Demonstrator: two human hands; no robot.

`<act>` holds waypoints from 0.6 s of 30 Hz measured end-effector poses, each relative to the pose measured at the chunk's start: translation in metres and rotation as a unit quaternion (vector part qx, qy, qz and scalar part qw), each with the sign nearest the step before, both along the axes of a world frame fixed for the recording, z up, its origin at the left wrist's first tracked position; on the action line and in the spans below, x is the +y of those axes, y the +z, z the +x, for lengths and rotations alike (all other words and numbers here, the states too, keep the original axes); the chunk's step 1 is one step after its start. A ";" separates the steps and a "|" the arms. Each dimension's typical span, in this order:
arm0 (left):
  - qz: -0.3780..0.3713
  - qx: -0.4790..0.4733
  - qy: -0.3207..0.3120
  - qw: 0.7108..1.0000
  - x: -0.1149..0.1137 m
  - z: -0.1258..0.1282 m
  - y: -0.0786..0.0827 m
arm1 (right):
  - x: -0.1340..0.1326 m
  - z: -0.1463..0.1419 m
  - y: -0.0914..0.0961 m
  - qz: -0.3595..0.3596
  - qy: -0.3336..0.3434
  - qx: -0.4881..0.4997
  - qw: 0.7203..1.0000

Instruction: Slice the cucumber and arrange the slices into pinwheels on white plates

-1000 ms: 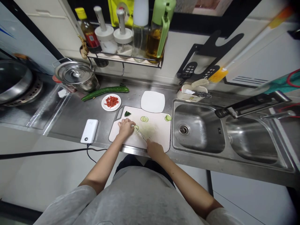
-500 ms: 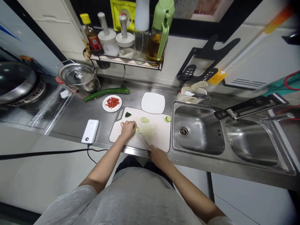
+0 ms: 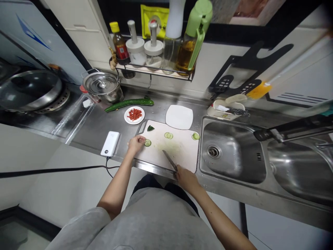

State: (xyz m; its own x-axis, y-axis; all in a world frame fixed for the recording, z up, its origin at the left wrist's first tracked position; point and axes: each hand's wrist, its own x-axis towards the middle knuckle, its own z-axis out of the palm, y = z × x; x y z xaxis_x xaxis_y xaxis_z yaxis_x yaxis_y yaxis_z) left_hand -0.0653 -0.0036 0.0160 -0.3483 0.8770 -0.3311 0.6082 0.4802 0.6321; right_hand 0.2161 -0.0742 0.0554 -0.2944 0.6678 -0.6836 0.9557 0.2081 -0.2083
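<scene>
Op 1: Head view, both hands visible. What do I log for the right hand (image 3: 187, 178)?

Op 2: I note its fingers closed around the handle of the knife (image 3: 170, 160). The blade slants up and leftward over the cutting board (image 3: 186, 151).

Op 1: And the left hand (image 3: 134, 145)?

Op 2: I see it at the board's left side, thumb and fingers drawn together, tips at the edge of the cucumber round (image 3: 148, 143). I cannot tell whether they grip it or only touch it.

Op 1: Position of the other cut pieces?

Op 2: I count 3 spots on the board: overlapping slices (image 3: 169, 135) near the upper middle, a small pile (image 3: 196, 136) at the upper right corner, a dark green piece (image 3: 150, 128) at the upper left.

Op 1: Surroundings?

Op 2: On the steel tabletop (image 3: 90, 126), beyond the board, I record a long cucumber (image 3: 132, 102), a round plate (image 3: 126, 116) of red bits (image 3: 134, 114) and a white square plate (image 3: 179, 117). The sink (image 3: 234, 147) is just right of the board.
</scene>
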 end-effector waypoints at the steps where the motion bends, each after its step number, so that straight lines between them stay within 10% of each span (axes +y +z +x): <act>1: -0.007 0.008 -0.006 1.000 0.000 0.002 -0.003 | 0.000 0.000 0.001 0.000 0.001 0.001 1.000; 18: 0.030 0.137 -0.032 0.990 0.001 0.018 -0.009 | -0.002 0.000 0.000 0.008 -0.006 0.006 1.000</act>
State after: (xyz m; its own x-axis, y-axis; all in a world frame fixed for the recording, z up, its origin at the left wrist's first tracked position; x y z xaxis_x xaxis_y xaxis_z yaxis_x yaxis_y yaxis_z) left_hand -0.0478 -0.0023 0.0068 -0.3615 0.9150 -0.1793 0.7881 0.4026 0.4657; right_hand 0.2158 -0.0762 0.0552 -0.2950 0.6821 -0.6691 0.9554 0.2010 -0.2163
